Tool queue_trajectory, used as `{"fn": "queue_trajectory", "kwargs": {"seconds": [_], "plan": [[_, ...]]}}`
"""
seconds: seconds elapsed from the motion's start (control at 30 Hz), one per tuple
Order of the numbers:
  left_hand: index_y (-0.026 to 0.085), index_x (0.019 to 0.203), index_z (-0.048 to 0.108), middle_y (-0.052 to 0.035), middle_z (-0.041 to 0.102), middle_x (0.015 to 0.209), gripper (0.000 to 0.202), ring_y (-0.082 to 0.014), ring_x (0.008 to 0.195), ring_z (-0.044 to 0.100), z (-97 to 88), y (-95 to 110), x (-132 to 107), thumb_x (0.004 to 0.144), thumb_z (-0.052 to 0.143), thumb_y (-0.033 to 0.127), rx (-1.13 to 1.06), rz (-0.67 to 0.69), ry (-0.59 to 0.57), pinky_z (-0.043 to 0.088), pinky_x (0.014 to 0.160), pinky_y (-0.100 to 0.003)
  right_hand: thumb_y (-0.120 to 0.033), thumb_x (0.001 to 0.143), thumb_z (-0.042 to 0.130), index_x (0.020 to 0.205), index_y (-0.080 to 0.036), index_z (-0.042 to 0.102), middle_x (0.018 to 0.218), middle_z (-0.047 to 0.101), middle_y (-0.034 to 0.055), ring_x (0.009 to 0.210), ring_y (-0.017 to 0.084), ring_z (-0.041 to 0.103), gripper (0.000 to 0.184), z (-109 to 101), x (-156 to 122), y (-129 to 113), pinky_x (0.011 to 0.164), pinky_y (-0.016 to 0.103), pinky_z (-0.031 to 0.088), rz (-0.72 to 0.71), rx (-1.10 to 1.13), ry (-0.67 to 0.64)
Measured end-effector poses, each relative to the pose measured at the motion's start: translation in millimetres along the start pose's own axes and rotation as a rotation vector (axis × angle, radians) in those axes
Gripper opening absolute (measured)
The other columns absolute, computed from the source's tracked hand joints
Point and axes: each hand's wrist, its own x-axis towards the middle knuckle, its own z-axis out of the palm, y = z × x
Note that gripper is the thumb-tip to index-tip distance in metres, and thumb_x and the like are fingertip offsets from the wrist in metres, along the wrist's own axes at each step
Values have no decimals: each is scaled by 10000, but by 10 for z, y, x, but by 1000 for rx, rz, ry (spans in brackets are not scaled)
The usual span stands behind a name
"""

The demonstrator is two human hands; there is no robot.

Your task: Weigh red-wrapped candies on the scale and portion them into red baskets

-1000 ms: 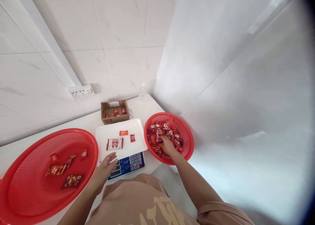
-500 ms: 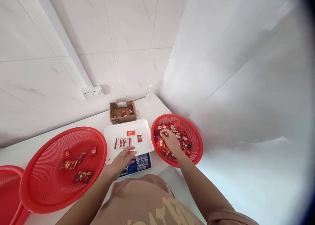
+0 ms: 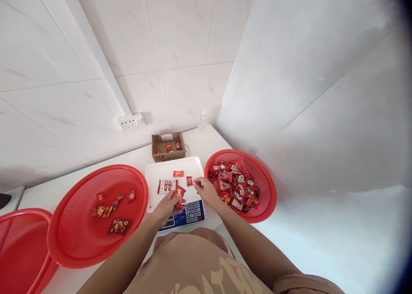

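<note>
My left hand [image 3: 166, 206] pinches a red candy packet [image 3: 178, 194] above the front edge of the white scale tray [image 3: 154, 176]. My right hand [image 3: 205, 189] hovers at the tray's right edge, fingers curled close to that packet; whether they grip anything I cannot make out. On the tray lie a flat red-and-white packet [image 3: 167, 186] and two small red candies [image 3: 178, 173]. The blue scale keypad [image 3: 192, 211] shows below my hands. The red basket on the right [image 3: 267, 201] is heaped with red candies [image 3: 234, 184].
A large red mesh basket [image 3: 80, 242] on the left holds several packets [image 3: 111, 208]. Another red basket [image 3: 19, 247] sits at the far left. A small cardboard box [image 3: 168, 145] with candies stands by the tiled wall, below a wall socket [image 3: 130, 121]. A clear bottle [image 3: 201, 119] stands in the corner.
My right hand left the candy basket and came over to the tray's right edge. My left hand rose from the keypad and now pinches a red packet between both hands.
</note>
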Motion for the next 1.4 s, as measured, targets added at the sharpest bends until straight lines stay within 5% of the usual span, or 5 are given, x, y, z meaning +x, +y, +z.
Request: {"fn": "queue_trajectory", "kwargs": {"seconds": [0.27, 0.43, 0.87, 1.17, 1.4], "plan": [[191, 909, 591, -46, 691, 843, 271, -117, 688, 643, -204, -233, -113, 757, 697, 389, -24, -40, -11, 515, 649, -235, -140, 806, 510, 1113, -194, 624, 1268, 491, 144, 1014, 255, 543, 332, -776, -41, 270, 752, 321, 407, 186, -854, 41], [194, 924, 581, -38, 685, 845, 220, -104, 671, 640, -306, -297, -186, 780, 681, 327, -74, -63, 21, 521, 666, -233, -125, 798, 526, 985, -172, 657, 1183, 522, 145, 998, 259, 544, 233, -1009, -84, 609, 707, 305, 400, 274, -959, 20], [172, 924, 589, -47, 698, 836, 217, -113, 673, 646, -280, -255, -259, 780, 684, 303, -116, -50, 31, 529, 647, -232, -376, 782, 631, 1159, -186, 602, 1107, 551, 88, 907, 176, 563, 423, -493, 152, -145, 849, 321, 448, -186, -288, -27], [160, 934, 566, -46, 694, 796, 79, -94, 645, 641, -472, -345, -370, 857, 574, 175, -171, -96, 133, 532, 642, -211, -300, 781, 626, 1214, -204, 580, 1172, 610, 146, 974, 279, 617, 446, -993, -223, 422, 773, 323, 409, 335, -832, -265], [154, 945, 571, -57, 704, 805, 82, -99, 637, 647, -356, -304, -347, 864, 559, 153, -143, -113, 125, 539, 642, -218, -207, 800, 573, 1235, -206, 545, 1272, 525, 159, 973, 245, 600, 436, -840, -286, 745, 746, 300, 389, 347, -791, -174]]}}
